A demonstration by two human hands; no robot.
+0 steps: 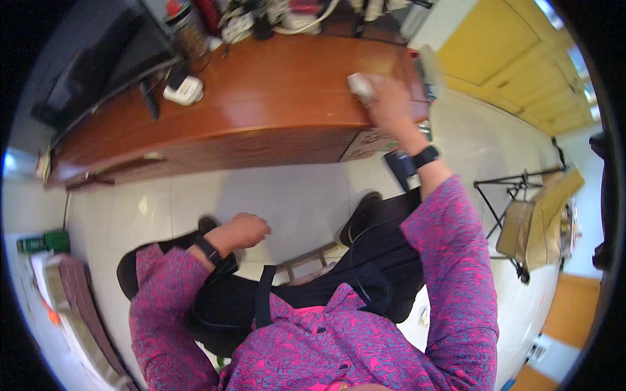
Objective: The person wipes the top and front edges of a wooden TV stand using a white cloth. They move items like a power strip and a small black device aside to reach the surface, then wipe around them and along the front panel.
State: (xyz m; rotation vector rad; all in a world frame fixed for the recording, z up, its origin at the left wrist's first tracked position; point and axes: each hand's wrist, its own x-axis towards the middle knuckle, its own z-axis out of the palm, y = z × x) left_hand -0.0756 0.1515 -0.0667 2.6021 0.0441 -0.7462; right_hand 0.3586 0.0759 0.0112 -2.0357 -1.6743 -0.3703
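At the right end of the reddish-brown wooden cabinet top [280,78], my right hand [391,104] presses down with a crumpled white cloth [360,88] under its fingers. Motion blurs this hand, and whether the wad is fabric or paper is hard to make out. My left hand [242,231] hangs over my left knee, well short of the cabinet. Its fingers are curled in, and nothing shows in them.
A dark television screen [98,58] stands on the cabinet's left part, near a white plug-like device [186,90]. Jars and cables crowd the back edge. Yellow cabinet doors [515,58] are at far right, with a folding stand and beige bag [535,228] below.
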